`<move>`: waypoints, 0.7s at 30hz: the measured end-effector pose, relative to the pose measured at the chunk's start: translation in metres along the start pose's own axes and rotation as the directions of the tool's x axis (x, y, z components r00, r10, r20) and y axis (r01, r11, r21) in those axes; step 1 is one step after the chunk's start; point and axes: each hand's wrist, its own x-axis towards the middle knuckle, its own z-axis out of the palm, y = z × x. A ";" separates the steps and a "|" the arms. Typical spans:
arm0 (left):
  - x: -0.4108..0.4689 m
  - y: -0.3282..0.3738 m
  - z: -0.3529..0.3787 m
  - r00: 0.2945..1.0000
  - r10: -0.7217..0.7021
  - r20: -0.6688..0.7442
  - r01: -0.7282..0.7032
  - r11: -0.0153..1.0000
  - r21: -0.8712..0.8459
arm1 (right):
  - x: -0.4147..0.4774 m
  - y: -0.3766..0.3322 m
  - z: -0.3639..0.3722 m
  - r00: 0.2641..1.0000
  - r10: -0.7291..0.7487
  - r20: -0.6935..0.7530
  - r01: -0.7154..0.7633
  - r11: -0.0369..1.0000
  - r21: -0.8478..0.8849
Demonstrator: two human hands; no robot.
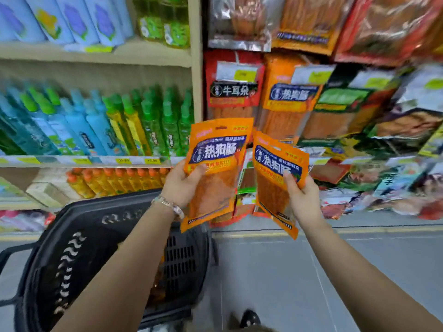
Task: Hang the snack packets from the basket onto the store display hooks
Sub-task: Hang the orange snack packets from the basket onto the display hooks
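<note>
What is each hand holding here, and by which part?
Left hand: one orange snack packet, gripped at its left edge, mid-height. Right hand: a second orange packet, gripped at its right edge.

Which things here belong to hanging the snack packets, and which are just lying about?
Job: left hand with orange packet, right hand with second orange packet, black basket, matching hung packets.
Lying about: shelf bottles, price tags, red packet.

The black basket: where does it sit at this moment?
In the head view the black basket is at lower left, partly under the left forearm, below the bottle shelves.
</note>
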 end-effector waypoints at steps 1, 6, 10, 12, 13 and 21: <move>0.002 0.013 0.012 1.000 -0.007 -0.025 0.006 0.999 -0.037 | 0.011 -0.003 -0.014 0.999 -0.028 -0.020 0.028 1.000 -0.013; 0.021 0.072 0.052 0.975 -0.065 -0.212 0.026 0.983 -0.183 | 0.060 -0.027 -0.067 0.988 -0.144 -0.061 0.143 0.989 -0.028; 0.042 0.116 0.060 0.950 -0.003 -0.312 -0.060 0.980 -0.191 | 0.099 -0.066 -0.091 0.958 -0.267 -0.107 0.272 0.961 0.039; 0.054 0.138 0.060 0.939 0.027 -0.343 -0.103 0.974 -0.204 | 0.122 -0.089 -0.097 0.947 -0.296 -0.125 0.309 0.946 0.096; 0.061 0.148 0.059 0.930 0.043 -0.364 -0.128 0.969 -0.213 | 0.134 -0.101 -0.100 0.944 -0.298 -0.142 0.316 0.941 0.123; 0.120 0.215 0.048 0.900 0.165 -0.404 -0.278 0.930 -0.239 | 0.226 -0.198 -0.104 0.928 -0.300 -0.223 0.347 0.912 0.218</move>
